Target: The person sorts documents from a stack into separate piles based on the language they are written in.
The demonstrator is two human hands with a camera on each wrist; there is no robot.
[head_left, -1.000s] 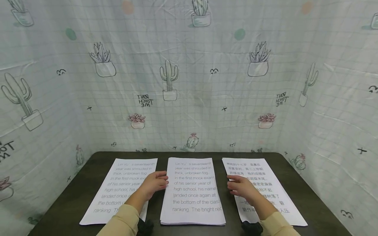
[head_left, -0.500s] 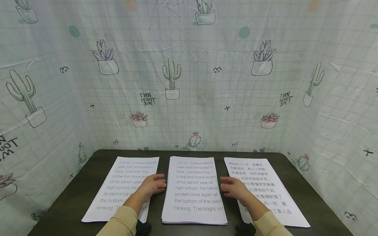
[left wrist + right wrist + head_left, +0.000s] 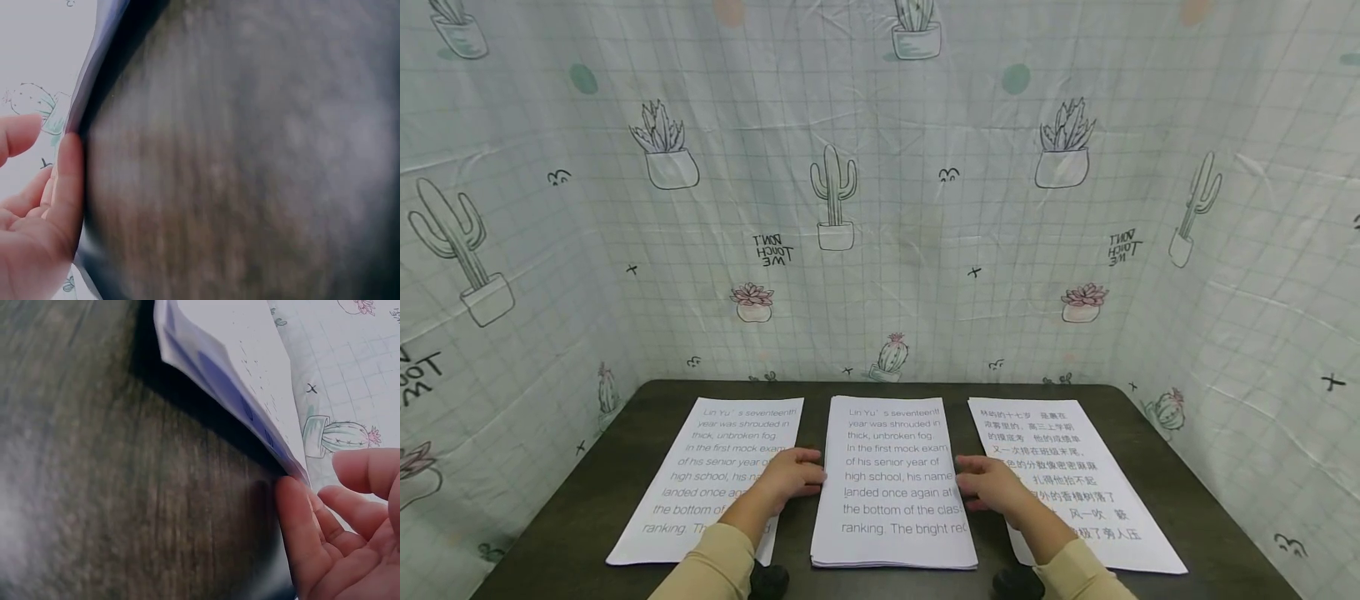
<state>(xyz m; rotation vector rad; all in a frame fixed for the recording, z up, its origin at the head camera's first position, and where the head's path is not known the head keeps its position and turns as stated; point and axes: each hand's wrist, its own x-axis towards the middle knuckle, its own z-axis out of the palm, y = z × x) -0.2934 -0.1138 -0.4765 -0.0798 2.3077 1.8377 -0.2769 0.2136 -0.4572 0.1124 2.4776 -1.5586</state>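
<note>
A stack of white printed paper (image 3: pixel 891 500) lies in the middle of the dark table, its English text facing me. Along its left edge, my left hand (image 3: pixel 788 481) has its fingertips right at the sheets, with the thumb raised apart from the fingers in the left wrist view. On the opposite side my right hand (image 3: pixel 996 487) brings its fingertips to the right edge of the same stack. Up close in the right wrist view, the paper edges (image 3: pixel 219 375) show as several layered sheets, slightly spread at the near corner. Neither hand curls around the paper.
English-printed paper (image 3: pixel 655 500) lies to the left, partly under my left forearm. Paper with Chinese text (image 3: pixel 1120 508) lies to the right, partly covered by my right arm. Behind the dark table (image 3: pixel 550 533) hangs a cactus-print curtain (image 3: pixel 880 208).
My right hand has moved left from over the Chinese-text paper to the middle stack's right edge. My left hand has shifted slightly toward me along the left edge. The papers stay put.
</note>
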